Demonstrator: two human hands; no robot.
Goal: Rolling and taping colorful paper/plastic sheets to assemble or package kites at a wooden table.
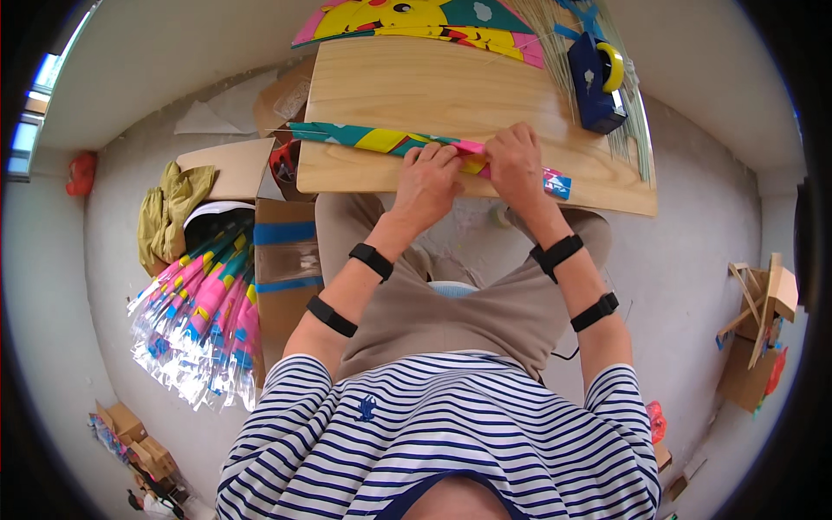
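Note:
A narrow rolled kite [347, 135] in green, yellow and pink lies slantwise along the near part of the wooden table [416, 82]. My left hand [428, 180] is closed over its middle, fingers bent on the sheet. Just to the right, my right hand [517, 163] pinches the same roll, its fingertips hiding part of it. The two hands are close together but apart. A blue and white printed end [557, 184] sticks out to the right of my right hand. At the left end a thin stick pokes out.
Flat printed kites [494, 36] lie at the table's far edge. A dark blue tape dispenser [596, 91] and thin sticks [642, 143] are on the right. Left of the table, a cardboard box [282, 247] stands beside many rolled kites in clear sleeves [208, 303] and an olive cloth [173, 208].

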